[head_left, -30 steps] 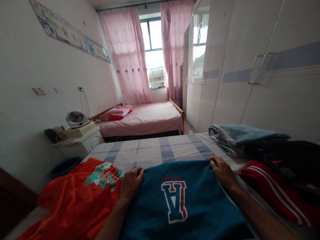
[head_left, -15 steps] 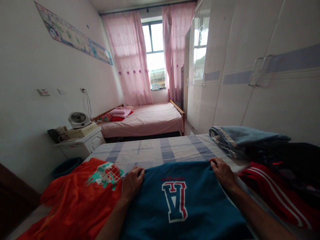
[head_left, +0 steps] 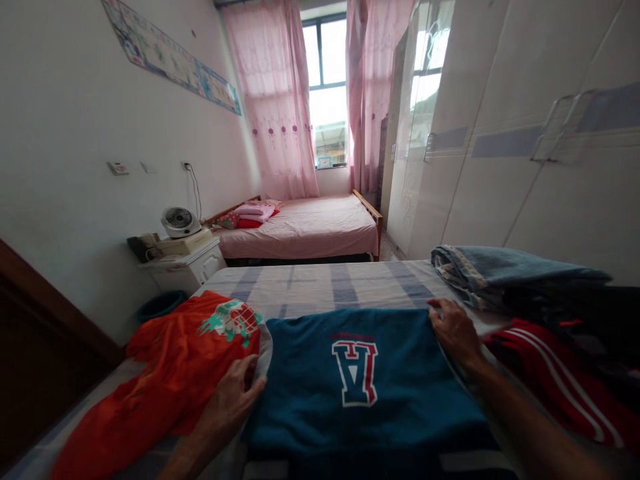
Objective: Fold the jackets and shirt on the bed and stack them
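Left hand (head_left: 239, 388) has drawn back beside lettered teal garment (head_left: 300, 373), perhaps creased.

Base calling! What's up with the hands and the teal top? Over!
Left hand beside teal top, right hand at its far right corner. Top spread out, big A showing. Orange shirt close by, left side.

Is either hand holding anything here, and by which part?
It cannot be told for certain: the right hand has its fingers at the upper right corner of the teal garment; the left hand is by its left edge, with no clear grip.
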A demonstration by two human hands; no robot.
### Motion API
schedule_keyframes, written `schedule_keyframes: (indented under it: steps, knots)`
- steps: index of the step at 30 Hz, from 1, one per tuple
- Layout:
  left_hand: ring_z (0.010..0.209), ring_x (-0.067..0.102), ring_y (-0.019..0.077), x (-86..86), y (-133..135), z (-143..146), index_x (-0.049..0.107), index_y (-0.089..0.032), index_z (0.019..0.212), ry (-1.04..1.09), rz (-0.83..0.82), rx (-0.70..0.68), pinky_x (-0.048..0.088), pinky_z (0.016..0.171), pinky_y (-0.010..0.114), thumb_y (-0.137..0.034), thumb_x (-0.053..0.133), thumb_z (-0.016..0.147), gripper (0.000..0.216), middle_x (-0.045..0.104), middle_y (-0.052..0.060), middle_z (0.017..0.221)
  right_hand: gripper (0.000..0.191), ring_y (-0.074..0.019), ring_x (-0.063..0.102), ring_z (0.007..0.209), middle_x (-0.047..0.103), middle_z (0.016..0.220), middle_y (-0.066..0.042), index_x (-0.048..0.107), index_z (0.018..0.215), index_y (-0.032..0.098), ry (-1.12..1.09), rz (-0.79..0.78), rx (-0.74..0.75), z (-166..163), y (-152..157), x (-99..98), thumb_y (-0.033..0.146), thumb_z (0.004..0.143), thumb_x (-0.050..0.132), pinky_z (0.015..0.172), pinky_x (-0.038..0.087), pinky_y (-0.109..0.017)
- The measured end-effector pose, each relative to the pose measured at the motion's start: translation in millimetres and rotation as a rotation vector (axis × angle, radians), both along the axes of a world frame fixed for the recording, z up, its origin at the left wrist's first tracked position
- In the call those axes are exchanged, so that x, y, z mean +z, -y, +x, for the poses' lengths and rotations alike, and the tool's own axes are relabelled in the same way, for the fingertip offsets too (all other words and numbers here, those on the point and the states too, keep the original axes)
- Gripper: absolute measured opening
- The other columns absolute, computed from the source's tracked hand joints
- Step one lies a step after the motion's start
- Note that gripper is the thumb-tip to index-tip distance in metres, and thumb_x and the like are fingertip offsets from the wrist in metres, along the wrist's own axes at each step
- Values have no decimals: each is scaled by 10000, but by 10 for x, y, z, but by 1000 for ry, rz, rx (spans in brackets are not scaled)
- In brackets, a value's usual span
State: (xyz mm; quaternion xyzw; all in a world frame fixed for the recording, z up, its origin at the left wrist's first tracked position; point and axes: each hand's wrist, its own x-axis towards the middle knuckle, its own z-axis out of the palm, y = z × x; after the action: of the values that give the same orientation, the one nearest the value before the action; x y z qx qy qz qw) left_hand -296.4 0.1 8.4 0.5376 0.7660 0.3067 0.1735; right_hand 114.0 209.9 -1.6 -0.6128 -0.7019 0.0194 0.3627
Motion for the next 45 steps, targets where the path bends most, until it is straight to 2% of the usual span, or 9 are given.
schedule_keyframes:
  steps: [3, 7, 10, 16, 21, 27, 31, 38, 45]
  knots:
    - [882, 633, 257, 63, 156, 27, 627, -167, 992, 6, -83, -15, 474, 811, 347, -517, 501, 707, 469, 681, 94, 957, 295, -249, 542, 1031, 621, 1021, -115, 602, 996, 160, -3, 77, 107, -300, 190, 372, 258, 818, 388, 946, 379, -369]
    - [777, 636, 250, 162, 197, 55, 650, -194, 784, 50, -197, -61, 464, 707, 323, -561, 449, 729, 422, 685, 57, 784, 329, -206, 542, 1083, 606, 1148, -87, 594, 1102, 179, 46, -69, 485, -900, 560, 691, 309, 863, 408, 966, 371, -322]
    - [756, 625, 236, 160, 191, 33, 642, -194, 729, 208, -212, -76, 459, 656, 292, -602, 496, 684, 435, 676, 40, 756, 474, -233, 408, 1266, 477, 1365, -92, 487, 1293, 187, 180, -164, 610, -1287, 739, 597, 403, 876, 420, 1038, 292, -373]
    - [602, 543, 134, 169, 254, 42, 629, -167, 795, 700, -314, -30, 400, 523, 213, -617, 593, 683, 465, 595, -11, 661, 615, -258, 218, 1381, 257, 1500, -134, 333, 1418, 134, 332, -357, 537, -1614, 714, 183, 464, 899, 333, 1099, 154, -423]
    - [699, 589, 161, 228, 279, 235, 639, -157, 798, 1032, -161, -99, 471, 644, 260, -465, 683, 698, 327, 624, 27, 762, 653, -270, 217, 1381, 251, 1496, -163, 318, 1422, 90, 342, -419, 548, -1571, 792, 301, 473, 893, 335, 1091, 189, -423]
    - [727, 625, 183, 345, 266, 446, 662, -157, 800, 1077, -7, 7, 488, 634, 244, -300, 750, 635, 235, 662, 35, 770, 550, -236, 195, 1391, 264, 1502, -92, 368, 1405, 166, 331, -226, 541, -1383, 1220, 269, 433, 929, 302, 1115, 155, -429]
    - [624, 637, 175, 432, 242, 552, 652, -132, 880, 1183, -65, 5, 501, 577, 260, -288, 708, 685, 256, 681, 37, 731, 464, -236, 311, 1346, 376, 1449, -108, 482, 1325, 169, 337, -281, 633, -1246, 1385, 282, 356, 947, 289, 1086, 246, -416]
    - [576, 648, 181, 670, 197, 800, 579, -137, 1102, 1081, 51, -32, 514, 524, 268, -227, 671, 685, 436, 688, 31, 747, 582, -259, 230, 1377, 336, 1470, -107, 351, 1413, 154, 198, -249, 693, -1068, 1742, 287, 430, 903, 399, 1123, 155, -456]
    - [551, 561, 104, 1283, -187, 1649, 586, -145, 1096, 850, 213, -428, 447, 484, 182, -163, 611, 666, 431, 620, -19, 719, 512, -201, 466, 1236, 517, 1343, -65, 507, 1293, 198, -575, -528, 838, -724, 1684, 462, 500, 909, 351, 1049, 349, -358]
